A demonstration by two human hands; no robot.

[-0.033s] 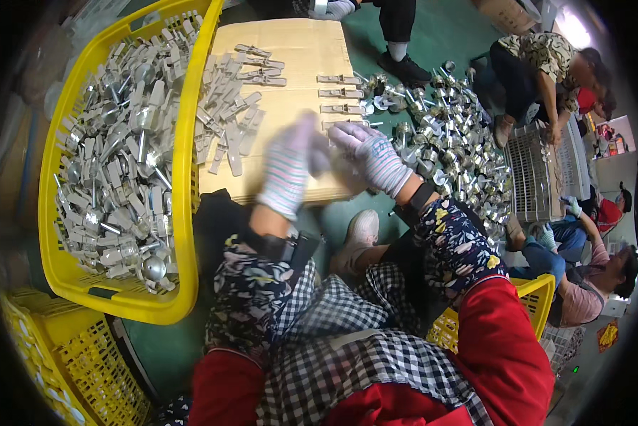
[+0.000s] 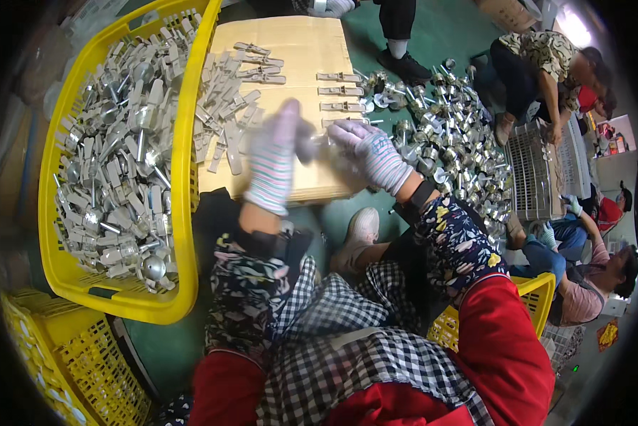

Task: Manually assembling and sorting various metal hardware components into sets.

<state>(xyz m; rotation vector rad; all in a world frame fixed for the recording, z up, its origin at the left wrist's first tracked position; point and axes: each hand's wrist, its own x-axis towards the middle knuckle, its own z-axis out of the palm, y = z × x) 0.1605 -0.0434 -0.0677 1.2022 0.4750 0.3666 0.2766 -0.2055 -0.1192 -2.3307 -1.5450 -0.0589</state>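
My left hand [image 2: 271,153], in a striped knit glove, is smeared by motion above the cardboard [image 2: 301,42]. Its thumb points up; what the fingers do is not clear. A dark blur lies between my two hands. My right hand [image 2: 371,151], gloved alike, has its fingers bent together around something pale and see-through that I cannot make out. Just beyond it, several grey plastic clips [image 2: 340,91] lie in a column at the cardboard's right edge, with metal parts at their right ends. Loose grey clips [image 2: 237,106] are piled on the cardboard's left side.
At the left stands a yellow basket [image 2: 185,184] full of clips with metal parts. Metal fittings [image 2: 447,142] are heaped on the green floor to the right. More yellow baskets [image 2: 106,369] stand lower left and lower right [image 2: 543,298]. Other people sit and work at the right.
My left hand has swung a little to the left, away from my right hand. The right hand stays in nearly the same place, fingers still bent.
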